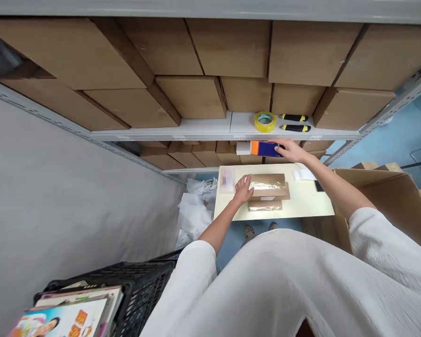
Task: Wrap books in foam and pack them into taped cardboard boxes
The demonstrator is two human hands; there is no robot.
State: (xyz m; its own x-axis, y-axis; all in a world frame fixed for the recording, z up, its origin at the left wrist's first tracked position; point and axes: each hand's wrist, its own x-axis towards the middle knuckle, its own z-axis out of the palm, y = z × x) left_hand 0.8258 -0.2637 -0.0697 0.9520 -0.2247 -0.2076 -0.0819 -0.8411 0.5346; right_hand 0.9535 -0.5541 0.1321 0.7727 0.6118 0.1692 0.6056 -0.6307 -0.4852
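Note:
A small brown cardboard box with shiny clear tape over its top lies on the cream table. My left hand is closed over the box's left end. Held up beyond the table, near the lower shelf, is a small blue and orange box, gripped at its right end by my right hand. A white block-like piece shows just left of its orange end; I cannot tell whether they are joined. Another taped brown piece lies on the near side of the cardboard box.
Yellow tape and two cutters lie on the shelf among stacked cartons. A large open carton stands right, white wrapping left. Magazines fill a black crate.

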